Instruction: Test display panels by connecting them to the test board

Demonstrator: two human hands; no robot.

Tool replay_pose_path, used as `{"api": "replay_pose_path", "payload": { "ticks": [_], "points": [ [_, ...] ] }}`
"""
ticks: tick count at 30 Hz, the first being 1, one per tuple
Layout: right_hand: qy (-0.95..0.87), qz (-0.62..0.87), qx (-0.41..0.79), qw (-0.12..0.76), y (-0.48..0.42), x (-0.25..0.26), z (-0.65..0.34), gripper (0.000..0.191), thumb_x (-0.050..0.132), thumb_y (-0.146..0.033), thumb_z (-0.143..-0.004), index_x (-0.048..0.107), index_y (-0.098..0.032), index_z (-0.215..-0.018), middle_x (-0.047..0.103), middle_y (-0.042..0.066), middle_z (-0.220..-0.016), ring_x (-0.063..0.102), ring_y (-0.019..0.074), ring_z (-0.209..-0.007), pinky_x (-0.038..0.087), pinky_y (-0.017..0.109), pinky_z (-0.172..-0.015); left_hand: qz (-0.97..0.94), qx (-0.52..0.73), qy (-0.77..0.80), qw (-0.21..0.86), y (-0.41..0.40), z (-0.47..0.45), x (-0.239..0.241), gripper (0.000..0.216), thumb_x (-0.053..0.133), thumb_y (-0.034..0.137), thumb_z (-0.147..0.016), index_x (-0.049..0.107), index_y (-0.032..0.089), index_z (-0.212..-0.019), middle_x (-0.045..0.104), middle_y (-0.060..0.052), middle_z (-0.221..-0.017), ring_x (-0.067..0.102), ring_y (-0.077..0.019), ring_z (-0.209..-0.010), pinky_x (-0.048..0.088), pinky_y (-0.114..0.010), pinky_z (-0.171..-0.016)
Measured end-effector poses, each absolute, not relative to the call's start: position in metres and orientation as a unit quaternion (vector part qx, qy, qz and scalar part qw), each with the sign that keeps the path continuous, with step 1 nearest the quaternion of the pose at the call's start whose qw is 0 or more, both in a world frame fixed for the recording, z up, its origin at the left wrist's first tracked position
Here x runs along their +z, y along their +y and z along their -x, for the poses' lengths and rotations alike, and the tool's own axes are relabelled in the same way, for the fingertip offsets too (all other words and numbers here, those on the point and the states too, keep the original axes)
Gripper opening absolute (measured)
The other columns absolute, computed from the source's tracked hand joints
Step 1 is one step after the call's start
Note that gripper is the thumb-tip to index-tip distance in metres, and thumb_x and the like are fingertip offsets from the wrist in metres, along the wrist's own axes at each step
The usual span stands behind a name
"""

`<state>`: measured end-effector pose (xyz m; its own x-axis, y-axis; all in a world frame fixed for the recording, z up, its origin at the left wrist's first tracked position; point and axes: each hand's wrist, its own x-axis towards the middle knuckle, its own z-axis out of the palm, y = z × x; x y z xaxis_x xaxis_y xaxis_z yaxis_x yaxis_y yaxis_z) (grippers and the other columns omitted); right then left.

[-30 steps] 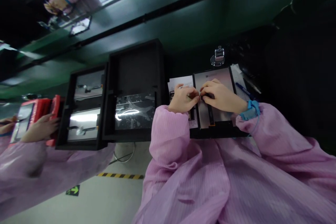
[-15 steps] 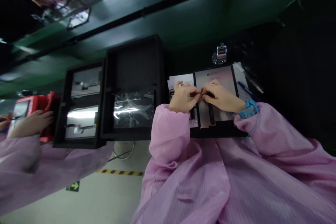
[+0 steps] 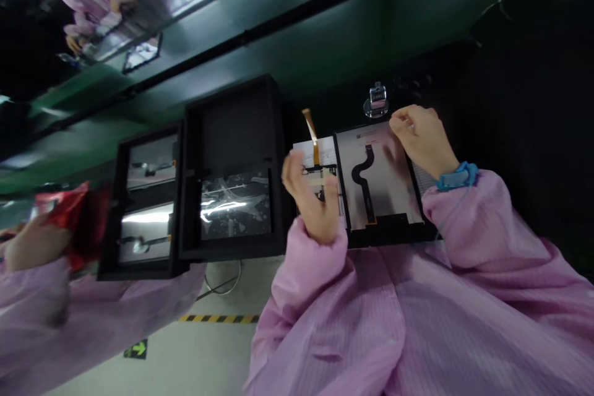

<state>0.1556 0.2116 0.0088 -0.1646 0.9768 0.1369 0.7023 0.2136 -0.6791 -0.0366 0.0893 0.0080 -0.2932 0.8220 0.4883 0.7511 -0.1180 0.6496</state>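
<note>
A flat grey panel (image 3: 390, 185) lies in a black holder in front of me, with a black S-shaped flex cable (image 3: 361, 176) on its face. My left hand (image 3: 312, 204) is raised beside the panel's left edge, fingers pinched on a thin amber strip (image 3: 310, 127) that stands up from it. My right hand (image 3: 424, 136), with a blue wrist strap (image 3: 455, 176), sits at the panel's far right corner, fingers curled on its edge. A white printed sheet (image 3: 325, 151) lies under my left hand.
Two black foam trays (image 3: 232, 130) (image 3: 148, 247) with shiny panels stand to the left. A co-worker's hand (image 3: 28, 244) holds a red object (image 3: 65, 204) at far left. A small clear device (image 3: 377, 102) stands behind the panel. A green conveyor (image 3: 325, 43) runs behind.
My hands were pinched together over the middle of the panel. They have parted: the left lifted away with the amber strip, the right went to the far right corner, baring the flex cable.
</note>
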Motion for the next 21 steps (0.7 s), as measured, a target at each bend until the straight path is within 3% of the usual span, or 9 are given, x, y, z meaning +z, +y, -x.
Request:
{"api": "replay_pose_path", "payload": {
  "ticks": [3,7,21],
  "points": [
    [-0.741,0.596,0.163,0.264,0.22,-0.005,-0.155,0.032,0.047,-0.032,-0.092,0.063,-0.012,-0.112,0.063,0.016,-0.112,0.052,0.034,-0.115,0.038,0.057,-0.104,-0.716,0.308,0.611,0.137,0.052,0.013,-0.01,0.078,0.06,0.049,-0.091,0.023,0.023,-0.154,0.015,-0.018,-0.162,0.013,-0.035,-0.153,0.027,-0.056,-0.121],
    [-0.769,0.591,0.108,0.216,0.226,-0.011,-0.149,0.037,0.05,-0.037,-0.092,0.064,-0.007,-0.11,0.058,0.023,-0.115,0.042,0.0453,-0.123,0.04,0.064,-0.095,-0.738,0.263,0.598,0.168,0.03,0.0,-0.035,0.08,0.058,0.042,-0.093,0.015,0.023,-0.158,0.011,-0.021,-0.164,0.01,-0.0381,-0.154,0.028,-0.061,-0.12],
    [-0.765,0.604,0.08,0.209,0.263,-0.02,-0.157,0.049,0.047,-0.055,-0.093,0.06,-0.008,-0.099,0.058,0.022,-0.111,0.045,0.0432,-0.12,0.038,0.066,-0.095,-0.707,0.293,0.623,0.164,0.028,-0.001,-0.042,0.085,0.064,0.043,-0.089,0.015,0.034,-0.157,0.005,-0.015,-0.165,0.004,-0.0384,-0.155,0.025,-0.066,-0.12]
  ]
}}
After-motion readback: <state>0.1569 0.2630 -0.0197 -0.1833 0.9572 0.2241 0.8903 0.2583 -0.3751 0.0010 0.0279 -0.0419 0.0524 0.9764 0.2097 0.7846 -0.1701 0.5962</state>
